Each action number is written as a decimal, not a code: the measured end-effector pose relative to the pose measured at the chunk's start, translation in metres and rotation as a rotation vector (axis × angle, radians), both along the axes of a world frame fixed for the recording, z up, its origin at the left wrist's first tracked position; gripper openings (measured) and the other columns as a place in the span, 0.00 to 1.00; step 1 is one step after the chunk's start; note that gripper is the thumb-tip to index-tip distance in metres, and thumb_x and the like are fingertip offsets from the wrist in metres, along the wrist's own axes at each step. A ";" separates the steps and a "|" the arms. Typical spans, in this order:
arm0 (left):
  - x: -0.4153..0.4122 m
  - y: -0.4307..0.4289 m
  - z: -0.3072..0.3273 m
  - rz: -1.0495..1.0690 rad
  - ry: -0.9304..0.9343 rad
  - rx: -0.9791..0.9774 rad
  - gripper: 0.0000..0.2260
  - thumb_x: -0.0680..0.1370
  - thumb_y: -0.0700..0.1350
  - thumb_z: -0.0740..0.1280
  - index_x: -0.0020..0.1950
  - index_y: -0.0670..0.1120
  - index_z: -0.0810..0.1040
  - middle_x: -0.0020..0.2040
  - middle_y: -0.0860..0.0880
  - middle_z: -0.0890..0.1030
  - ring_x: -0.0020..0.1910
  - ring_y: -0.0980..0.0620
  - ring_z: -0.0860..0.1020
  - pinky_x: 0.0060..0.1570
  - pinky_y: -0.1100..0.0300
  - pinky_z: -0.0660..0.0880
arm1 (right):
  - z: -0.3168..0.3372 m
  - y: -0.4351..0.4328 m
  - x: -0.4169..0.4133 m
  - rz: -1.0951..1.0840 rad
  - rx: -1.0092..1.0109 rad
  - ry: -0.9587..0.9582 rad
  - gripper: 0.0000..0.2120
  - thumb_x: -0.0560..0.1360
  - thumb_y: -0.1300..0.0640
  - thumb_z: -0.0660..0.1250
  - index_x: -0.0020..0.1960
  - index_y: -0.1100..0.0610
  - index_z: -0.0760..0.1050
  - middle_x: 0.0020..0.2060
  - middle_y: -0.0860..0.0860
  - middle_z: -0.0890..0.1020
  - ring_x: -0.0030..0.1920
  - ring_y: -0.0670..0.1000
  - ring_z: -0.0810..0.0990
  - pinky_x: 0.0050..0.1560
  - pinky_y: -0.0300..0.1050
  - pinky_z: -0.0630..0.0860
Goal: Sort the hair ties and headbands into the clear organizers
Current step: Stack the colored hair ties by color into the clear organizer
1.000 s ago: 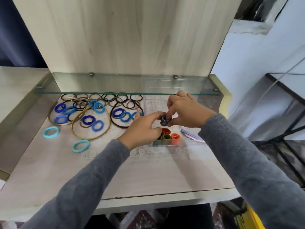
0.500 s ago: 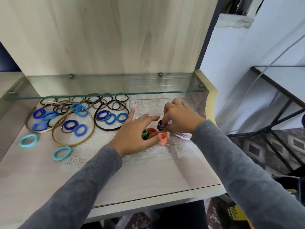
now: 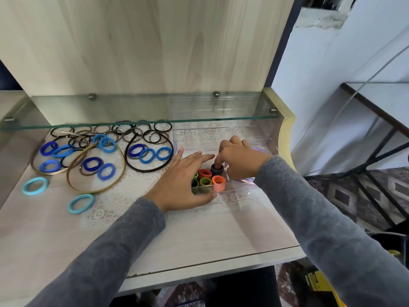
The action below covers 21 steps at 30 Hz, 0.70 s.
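Now | right hand (image 3: 240, 161): fingers curled, forefinger down inside dark hair ties (image 3: 216, 170), upright in clear organizer (image 3: 238, 189) | left hand (image 3: 183, 180): flat, released, bracing organizer's left end | loose blue ties (image 3: 146, 155) lie far-left, nearer left hand.

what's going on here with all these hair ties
A person is filling a clear organizer. The right hand presses a dark stack of ties into it beside other coloured stacks; the left hand rests against its front. Blue ties and headbands lie unsorted on the table.
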<state>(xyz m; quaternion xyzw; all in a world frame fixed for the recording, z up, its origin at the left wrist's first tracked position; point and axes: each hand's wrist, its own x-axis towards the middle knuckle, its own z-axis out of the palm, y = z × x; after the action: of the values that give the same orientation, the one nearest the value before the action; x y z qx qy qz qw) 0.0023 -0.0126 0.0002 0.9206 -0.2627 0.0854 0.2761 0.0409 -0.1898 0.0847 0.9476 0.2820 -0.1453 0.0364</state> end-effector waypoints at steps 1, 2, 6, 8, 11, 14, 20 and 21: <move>0.000 0.000 0.000 -0.001 0.001 -0.006 0.37 0.72 0.64 0.70 0.77 0.52 0.63 0.74 0.55 0.70 0.77 0.55 0.61 0.78 0.53 0.39 | 0.002 0.001 -0.001 -0.001 -0.008 0.011 0.19 0.75 0.62 0.62 0.63 0.48 0.77 0.59 0.53 0.70 0.60 0.57 0.63 0.56 0.47 0.61; 0.000 0.000 0.000 -0.001 0.001 -0.010 0.37 0.72 0.64 0.70 0.77 0.52 0.63 0.74 0.55 0.70 0.77 0.55 0.61 0.78 0.53 0.39 | 0.004 0.001 -0.002 0.001 -0.014 0.018 0.19 0.75 0.62 0.62 0.63 0.48 0.77 0.59 0.53 0.70 0.60 0.57 0.63 0.56 0.47 0.61; 0.000 -0.001 0.000 0.000 -0.003 -0.012 0.37 0.72 0.62 0.70 0.77 0.52 0.62 0.73 0.54 0.70 0.77 0.55 0.61 0.77 0.56 0.37 | 0.005 0.003 -0.007 0.008 -0.019 0.026 0.18 0.76 0.61 0.60 0.63 0.49 0.77 0.59 0.53 0.70 0.60 0.57 0.63 0.58 0.48 0.61; 0.000 -0.001 -0.001 0.001 -0.009 -0.011 0.36 0.72 0.63 0.69 0.76 0.52 0.63 0.73 0.55 0.71 0.77 0.55 0.61 0.77 0.57 0.37 | 0.003 0.004 -0.008 0.008 -0.021 0.021 0.19 0.76 0.63 0.59 0.63 0.49 0.77 0.59 0.53 0.69 0.60 0.57 0.62 0.59 0.48 0.61; 0.001 0.000 -0.003 -0.003 0.007 -0.026 0.32 0.72 0.62 0.69 0.72 0.53 0.65 0.70 0.57 0.72 0.76 0.57 0.61 0.77 0.58 0.36 | 0.001 0.005 -0.009 0.003 -0.034 0.018 0.20 0.76 0.64 0.59 0.64 0.48 0.76 0.59 0.52 0.69 0.60 0.56 0.62 0.59 0.49 0.61; 0.002 0.001 -0.004 -0.004 0.033 -0.059 0.24 0.71 0.63 0.68 0.62 0.56 0.66 0.67 0.58 0.74 0.76 0.58 0.61 0.77 0.59 0.36 | 0.000 0.006 -0.010 0.006 -0.055 0.010 0.20 0.76 0.64 0.60 0.63 0.49 0.77 0.59 0.52 0.69 0.60 0.56 0.62 0.60 0.50 0.62; 0.002 0.002 -0.007 -0.017 0.038 -0.109 0.18 0.70 0.61 0.70 0.56 0.59 0.70 0.63 0.61 0.76 0.76 0.57 0.62 0.77 0.55 0.37 | -0.001 0.006 -0.009 -0.002 -0.057 -0.003 0.19 0.76 0.63 0.60 0.63 0.50 0.76 0.59 0.53 0.69 0.61 0.56 0.62 0.60 0.49 0.60; 0.002 0.002 -0.007 -0.020 0.038 -0.112 0.18 0.70 0.61 0.70 0.57 0.59 0.71 0.63 0.62 0.76 0.76 0.58 0.62 0.77 0.54 0.37 | -0.001 0.005 -0.009 -0.003 -0.055 -0.007 0.18 0.76 0.63 0.60 0.62 0.51 0.76 0.59 0.53 0.69 0.61 0.56 0.62 0.59 0.49 0.60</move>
<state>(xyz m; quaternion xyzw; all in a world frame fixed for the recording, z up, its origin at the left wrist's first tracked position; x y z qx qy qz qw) 0.0047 -0.0110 -0.0067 0.9025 -0.2615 0.0798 0.3328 0.0319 -0.1846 0.0834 0.9472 0.2765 -0.1498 0.0630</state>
